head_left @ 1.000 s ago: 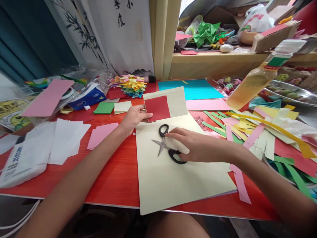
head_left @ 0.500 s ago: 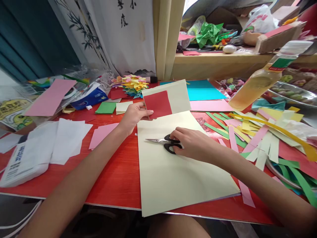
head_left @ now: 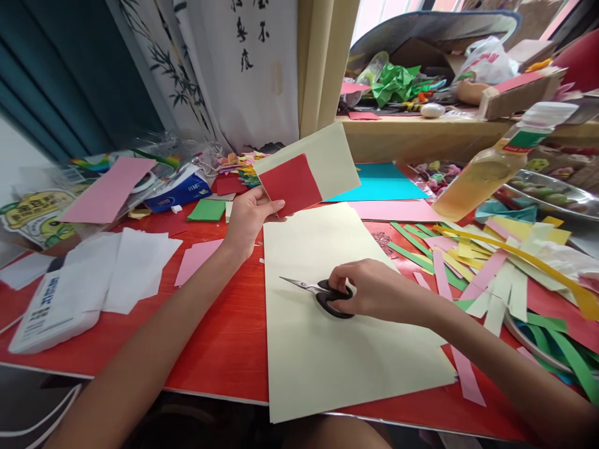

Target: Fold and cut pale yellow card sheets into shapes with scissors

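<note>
My left hand (head_left: 250,218) pinches a red paper square (head_left: 292,185) together with a larger cream paper piece (head_left: 334,156) behind it, held up tilted above the table. The red square covers the left part of the cream piece. My right hand (head_left: 362,290) has its fingers in the black handles of a pair of scissors (head_left: 304,285). The blades point left and look closed or nearly so. Beneath the scissors lie large cream paper sheets (head_left: 318,374), reaching over the table's front edge.
Cut paper strips (head_left: 468,255) are heaped at the right, beside a tilted-looking bottle (head_left: 491,162). Blue paper (head_left: 388,182) and pink paper (head_left: 402,211) lie at the back. Green squares (head_left: 206,210), pink sheets (head_left: 196,259) and a white tissue pack (head_left: 56,312) sit on the left.
The left hand has tilted the red and cream papers more steeply. My right hand and the scissors have shifted slightly right and down in view, which itself has moved somewhat.
</note>
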`<state>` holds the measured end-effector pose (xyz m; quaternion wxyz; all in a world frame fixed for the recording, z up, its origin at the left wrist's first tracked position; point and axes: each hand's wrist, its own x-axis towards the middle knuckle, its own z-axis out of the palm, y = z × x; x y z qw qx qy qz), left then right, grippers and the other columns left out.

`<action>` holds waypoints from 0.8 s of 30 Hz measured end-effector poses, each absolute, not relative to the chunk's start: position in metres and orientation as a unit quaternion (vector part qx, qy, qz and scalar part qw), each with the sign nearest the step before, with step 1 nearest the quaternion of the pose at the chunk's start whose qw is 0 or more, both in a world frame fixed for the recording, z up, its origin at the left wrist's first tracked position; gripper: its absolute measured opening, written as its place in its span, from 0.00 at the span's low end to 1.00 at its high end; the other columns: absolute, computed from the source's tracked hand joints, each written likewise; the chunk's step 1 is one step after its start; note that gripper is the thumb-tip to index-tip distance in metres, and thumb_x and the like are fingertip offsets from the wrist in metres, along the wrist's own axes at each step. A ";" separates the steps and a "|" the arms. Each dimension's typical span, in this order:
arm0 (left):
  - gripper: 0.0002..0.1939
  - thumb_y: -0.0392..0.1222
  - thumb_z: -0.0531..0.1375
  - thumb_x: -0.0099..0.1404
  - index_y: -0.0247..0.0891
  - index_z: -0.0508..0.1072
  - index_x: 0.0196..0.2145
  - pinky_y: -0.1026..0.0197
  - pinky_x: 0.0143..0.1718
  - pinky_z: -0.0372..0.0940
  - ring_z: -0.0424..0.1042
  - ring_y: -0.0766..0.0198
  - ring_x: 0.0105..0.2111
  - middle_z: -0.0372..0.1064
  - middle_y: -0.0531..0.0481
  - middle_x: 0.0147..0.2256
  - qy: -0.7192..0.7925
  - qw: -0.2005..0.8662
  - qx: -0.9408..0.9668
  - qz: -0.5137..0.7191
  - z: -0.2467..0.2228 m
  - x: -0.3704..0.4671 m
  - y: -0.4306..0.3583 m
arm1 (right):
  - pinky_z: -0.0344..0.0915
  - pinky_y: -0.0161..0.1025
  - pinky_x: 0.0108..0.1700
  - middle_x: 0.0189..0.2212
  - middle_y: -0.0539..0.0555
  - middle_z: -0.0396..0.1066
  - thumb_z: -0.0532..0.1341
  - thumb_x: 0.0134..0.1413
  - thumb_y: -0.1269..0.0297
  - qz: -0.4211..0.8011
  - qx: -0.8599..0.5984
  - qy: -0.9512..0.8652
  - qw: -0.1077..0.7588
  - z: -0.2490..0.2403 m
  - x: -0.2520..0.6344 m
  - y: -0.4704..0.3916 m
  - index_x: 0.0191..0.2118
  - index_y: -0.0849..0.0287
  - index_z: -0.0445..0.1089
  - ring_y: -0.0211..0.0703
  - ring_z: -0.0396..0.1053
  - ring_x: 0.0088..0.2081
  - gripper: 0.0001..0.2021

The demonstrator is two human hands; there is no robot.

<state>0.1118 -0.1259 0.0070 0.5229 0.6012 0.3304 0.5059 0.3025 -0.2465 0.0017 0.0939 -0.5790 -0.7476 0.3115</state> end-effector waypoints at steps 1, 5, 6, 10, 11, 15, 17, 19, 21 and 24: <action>0.12 0.37 0.61 0.53 0.34 0.73 0.38 0.61 0.31 0.68 0.74 0.62 0.32 0.73 0.47 0.37 0.328 0.522 0.602 0.508 0.008 0.111 -0.126 | 0.53 0.35 0.26 0.26 0.50 0.67 0.59 0.45 0.60 0.357 -0.559 -0.739 0.119 0.000 0.302 -0.247 0.28 0.57 0.66 0.37 0.59 0.26 0.06; 0.12 0.37 0.61 0.53 0.35 0.73 0.37 0.61 0.33 0.68 0.73 0.62 0.33 0.74 0.48 0.36 0.330 0.510 0.600 0.520 0.013 0.109 -0.128 | 0.56 0.34 0.30 0.30 0.51 0.66 0.58 0.48 0.62 0.521 -0.512 -0.621 0.283 -0.007 0.299 -0.242 0.34 0.58 0.64 0.37 0.62 0.30 0.07; 0.12 0.37 0.61 0.53 0.35 0.73 0.37 0.60 0.34 0.68 0.73 0.62 0.33 0.74 0.48 0.36 0.331 0.507 0.600 0.523 0.015 0.109 -0.128 | 0.55 0.34 0.30 0.29 0.50 0.65 0.60 0.47 0.61 0.528 -0.518 -0.594 0.315 -0.008 0.300 -0.241 0.33 0.58 0.63 0.36 0.61 0.30 0.08; 0.11 0.37 0.61 0.54 0.34 0.73 0.37 0.60 0.34 0.68 0.72 0.63 0.32 0.74 0.48 0.35 0.322 0.500 0.607 0.528 0.019 0.109 -0.132 | 0.47 0.33 0.26 0.24 0.47 0.58 0.62 0.44 0.57 0.475 -0.574 -0.554 0.371 -0.008 0.306 -0.236 0.28 0.58 0.59 0.33 0.54 0.25 0.12; 0.11 0.37 0.61 0.53 0.34 0.73 0.37 0.60 0.34 0.68 0.72 0.63 0.33 0.74 0.48 0.35 0.319 0.502 0.608 0.526 0.020 0.109 -0.134 | 0.46 0.34 0.25 0.24 0.47 0.58 0.61 0.45 0.56 0.457 -0.587 -0.556 0.371 -0.006 0.308 -0.235 0.27 0.58 0.59 0.33 0.53 0.24 0.13; 0.11 0.38 0.62 0.53 0.34 0.73 0.36 0.61 0.32 0.68 0.72 0.63 0.33 0.73 0.48 0.36 0.314 0.520 0.606 0.514 0.020 0.114 -0.141 | 0.46 0.35 0.27 0.22 0.47 0.57 0.59 0.48 0.53 0.429 -0.604 -0.573 0.349 0.001 0.315 -0.235 0.23 0.59 0.59 0.34 0.52 0.24 0.14; 0.11 0.38 0.62 0.53 0.34 0.73 0.37 0.61 0.32 0.68 0.72 0.63 0.32 0.73 0.47 0.37 0.311 0.527 0.608 0.506 0.020 0.116 -0.144 | 0.46 0.35 0.27 0.20 0.46 0.56 0.57 0.49 0.51 0.426 -0.602 -0.582 0.343 0.002 0.318 -0.234 0.22 0.59 0.60 0.33 0.51 0.24 0.17; 0.11 0.39 0.62 0.54 0.34 0.73 0.37 0.61 0.32 0.68 0.72 0.63 0.32 0.73 0.47 0.38 0.307 0.531 0.613 0.498 0.019 0.117 -0.146 | 0.45 0.36 0.27 0.20 0.47 0.56 0.56 0.50 0.48 0.421 -0.596 -0.592 0.342 0.001 0.320 -0.233 0.21 0.59 0.60 0.33 0.50 0.23 0.19; 0.12 0.40 0.62 0.54 0.34 0.73 0.36 0.61 0.32 0.68 0.72 0.63 0.32 0.73 0.46 0.38 0.302 0.534 0.620 0.490 0.018 0.118 -0.148 | 0.46 0.36 0.26 0.21 0.48 0.58 0.55 0.49 0.46 0.419 -0.589 -0.598 0.346 -0.001 0.322 -0.232 0.21 0.60 0.61 0.33 0.51 0.23 0.20; 0.13 0.40 0.62 0.54 0.33 0.72 0.38 0.61 0.32 0.68 0.73 0.62 0.33 0.73 0.45 0.38 0.299 0.538 0.623 0.482 0.017 0.119 -0.149 | 0.45 0.36 0.26 0.22 0.49 0.60 0.56 0.48 0.45 0.425 -0.583 -0.598 0.351 -0.002 0.324 -0.231 0.21 0.60 0.61 0.33 0.52 0.23 0.21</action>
